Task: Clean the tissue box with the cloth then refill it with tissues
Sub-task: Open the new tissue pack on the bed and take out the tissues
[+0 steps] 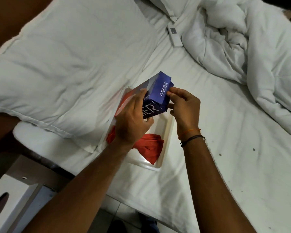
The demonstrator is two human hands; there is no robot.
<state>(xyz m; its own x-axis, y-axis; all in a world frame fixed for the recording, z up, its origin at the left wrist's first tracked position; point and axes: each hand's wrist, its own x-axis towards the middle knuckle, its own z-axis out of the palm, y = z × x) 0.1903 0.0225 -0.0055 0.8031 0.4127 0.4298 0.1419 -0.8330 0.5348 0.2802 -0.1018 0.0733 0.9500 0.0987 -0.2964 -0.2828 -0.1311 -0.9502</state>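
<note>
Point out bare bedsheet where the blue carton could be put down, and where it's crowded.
Free: sheet right of the white tray, below the duvet. Also the strip between pillow and duvet, short of the remote. Crowded: the tray, holding the red cloth, under the blue carton and both hands.

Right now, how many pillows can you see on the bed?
1: a large white pillow lies on the left of the bed, beside the white tray. The rumpled duvet at upper right could be hiding more.
</note>
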